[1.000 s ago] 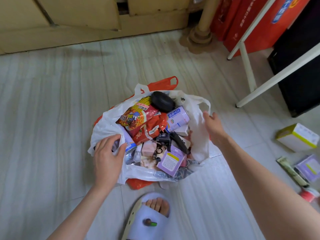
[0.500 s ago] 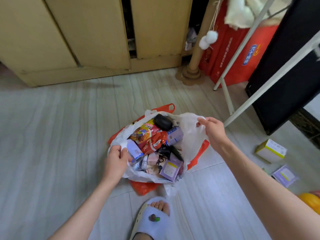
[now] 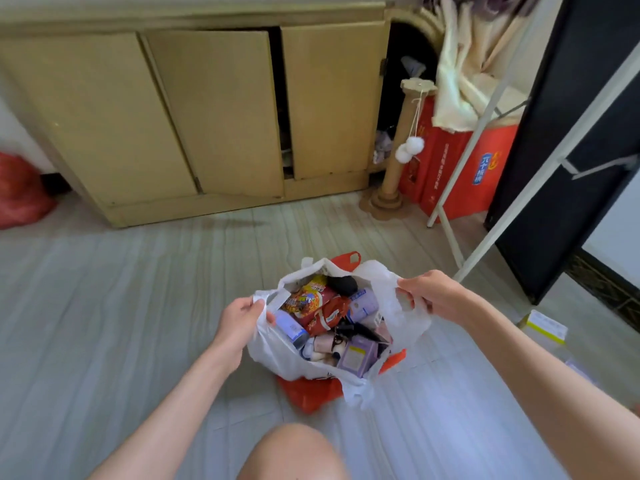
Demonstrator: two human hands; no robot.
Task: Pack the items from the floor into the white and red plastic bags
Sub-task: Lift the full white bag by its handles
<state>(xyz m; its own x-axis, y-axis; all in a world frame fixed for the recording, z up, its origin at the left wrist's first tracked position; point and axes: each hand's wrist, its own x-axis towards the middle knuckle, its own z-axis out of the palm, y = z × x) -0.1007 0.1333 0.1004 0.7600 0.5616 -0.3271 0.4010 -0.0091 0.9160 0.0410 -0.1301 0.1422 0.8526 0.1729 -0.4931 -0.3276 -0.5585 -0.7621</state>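
**Both hands now up on the white bag's handles; bag gathered and lifting**

Left hand (image 3: 242,318): a second ago it lay low on the near-left rim of the thin white plastic bag (image 3: 277,358), fingers over the edge. Now it sits higher and pinches the left handle loop between thumb and fingers, pulling it up and outward.

Centre: the white bag's mouth, slack and spread wide on the grey tiled floor (image 3: 104,323) before, is drawn upward into a narrower, taller opening. It is full: a red and yellow snack packet (image 3: 308,301), a dark oval pouch (image 3: 343,285), a pale purple box (image 3: 355,356), small bottles. The crumpled red plastic bag (image 3: 308,393) stays flat on the floor underneath, its handle showing behind, apparently holding nothing itself.

Right hand (image 3: 433,296): earlier open and reaching for the far-right rim; now the fingers are curled around the right handle loop, gripping it and held up.

Far right: a white and yellow carton (image 3: 545,329) lies on the floor, well apart from the bags, unpacked.

Reading: the white bag looks finished and is being closed or hoisted. Remaining floor items likely go to the red bag, which must first be freed from beneath.
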